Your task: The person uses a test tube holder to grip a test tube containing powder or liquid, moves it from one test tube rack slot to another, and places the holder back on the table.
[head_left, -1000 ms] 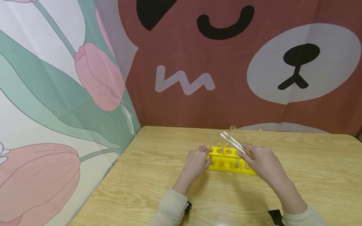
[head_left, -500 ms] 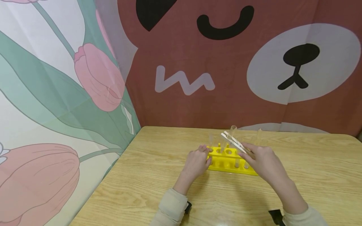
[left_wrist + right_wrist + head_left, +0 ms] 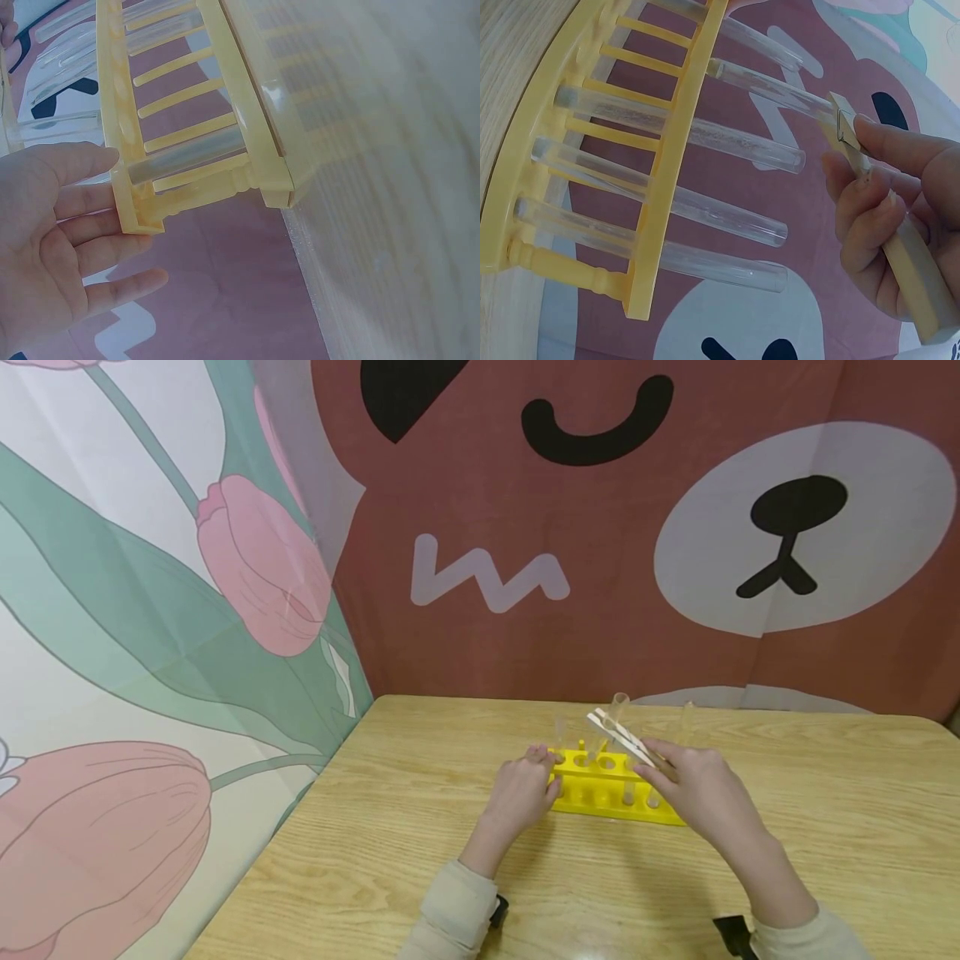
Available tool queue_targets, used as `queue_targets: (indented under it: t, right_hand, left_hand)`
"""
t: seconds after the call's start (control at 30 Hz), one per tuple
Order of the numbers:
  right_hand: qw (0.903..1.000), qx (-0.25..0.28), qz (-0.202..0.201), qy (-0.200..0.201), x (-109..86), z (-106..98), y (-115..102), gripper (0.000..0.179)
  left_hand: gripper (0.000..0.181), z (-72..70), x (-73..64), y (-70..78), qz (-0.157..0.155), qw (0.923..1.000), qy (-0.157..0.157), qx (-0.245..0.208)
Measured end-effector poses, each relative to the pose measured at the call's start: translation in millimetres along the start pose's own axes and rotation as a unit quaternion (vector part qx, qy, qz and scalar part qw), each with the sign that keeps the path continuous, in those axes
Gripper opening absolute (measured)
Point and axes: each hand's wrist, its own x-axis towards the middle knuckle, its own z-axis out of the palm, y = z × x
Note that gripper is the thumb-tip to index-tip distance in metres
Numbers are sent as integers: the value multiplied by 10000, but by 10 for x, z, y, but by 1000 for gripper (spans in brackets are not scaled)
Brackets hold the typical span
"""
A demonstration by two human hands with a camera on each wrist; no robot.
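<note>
A yellow test tube rack stands on the table. My left hand holds its left end, thumb and fingers touching the upper shelf's edge. My right hand grips a wooden test tube clamp with a metal spring. The clamp's jaws hold a clear test tube near its mouth. That tube leans, its lower end at a hole of the upper shelf; how far it enters I cannot tell. Several other clear tubes stand in the rack, one at the left end and others at the right.
The light wooden table reaches back to a brown curtain with a printed bear face. A tulip-print curtain borders the left side. Standing tubes rise above the shelf near my right hand.
The clamp and the tube in it have shifted very slightly to the right. My left hand and the rack have stayed in place.
</note>
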Motion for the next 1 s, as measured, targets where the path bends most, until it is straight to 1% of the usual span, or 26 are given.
queue_targets:
  t: [0.1, 0.33, 1.0]
  right_hand:
    - [10000, 12, 10, 2, -3, -3, 1, 48]
    - [10000, 20, 22, 18, -4, -6, -5, 46]
    - [10000, 5, 62, 41, -12, -12, 9, 47]
  left_hand:
    - [21, 0, 1, 2, 4, 10000, 0, 5]
    - [20, -3, 1, 6, 60, 9998, 187, 55]
    - [19, 17, 6, 7, 40, 9999, 123, -10]
